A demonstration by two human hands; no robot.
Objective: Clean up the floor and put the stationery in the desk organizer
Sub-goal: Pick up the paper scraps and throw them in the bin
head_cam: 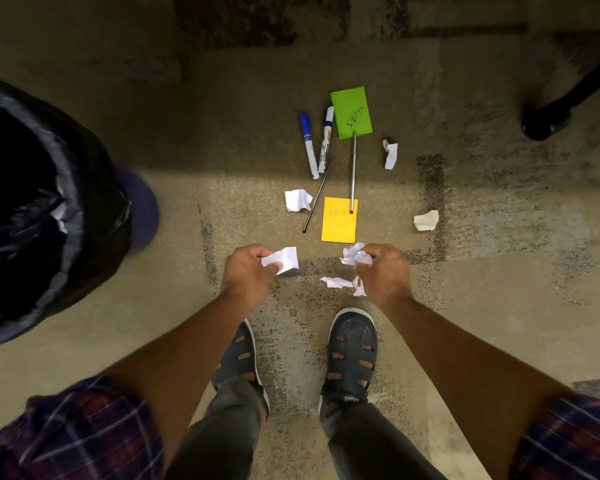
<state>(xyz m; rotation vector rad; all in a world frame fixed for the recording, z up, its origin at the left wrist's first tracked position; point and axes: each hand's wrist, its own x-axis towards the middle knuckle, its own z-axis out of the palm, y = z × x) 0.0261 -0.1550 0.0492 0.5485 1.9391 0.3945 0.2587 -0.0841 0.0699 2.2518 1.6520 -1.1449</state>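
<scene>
My left hand (248, 271) grips a crumpled white paper scrap (283, 259) low over the carpet. My right hand (383, 268) holds another crumpled paper ball (355, 254). Small paper bits (336, 282) lie between my hands. Farther out on the floor lie two blue-capped markers (309, 145) (326, 140), a dark pen (317, 199), a silver pen (353, 171), a green sticky pad (351, 112) and a yellow sticky pad (339, 220). More crumpled scraps sit near the pens (297, 199), at the right (426, 220) and farther back (390, 154).
A bin lined with a black bag (66, 209) stands at the left, with some paper inside. A black chair leg with a castor (548, 119) is at the upper right. My two shoes (352, 351) stand just behind my hands.
</scene>
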